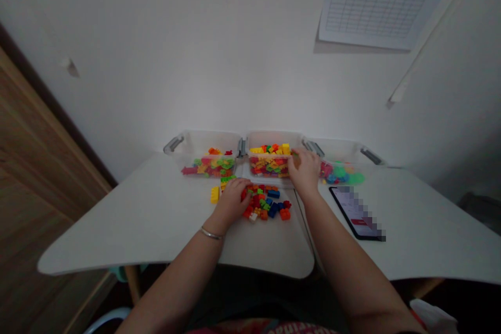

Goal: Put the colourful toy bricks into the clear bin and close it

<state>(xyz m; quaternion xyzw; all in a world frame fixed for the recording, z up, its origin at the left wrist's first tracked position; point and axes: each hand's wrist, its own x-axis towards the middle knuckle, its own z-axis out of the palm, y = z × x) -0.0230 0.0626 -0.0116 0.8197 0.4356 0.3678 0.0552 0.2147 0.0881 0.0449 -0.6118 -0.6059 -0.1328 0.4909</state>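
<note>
Your left hand [234,198] curls over the loose bricks [273,209] lying before the middle bin [274,138], your right hand [307,171] at that bin's right end, either grip indeterminable; central placement presumably keeps bricks and bin within reach.

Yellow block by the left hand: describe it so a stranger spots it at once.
On the white table, find the loose blocks nearer the wearer than the clear bins. At their left edge, beside the left hand, sits the yellow block. It lies outermost and looks wholly yellow; its neighbours show green.
</note>
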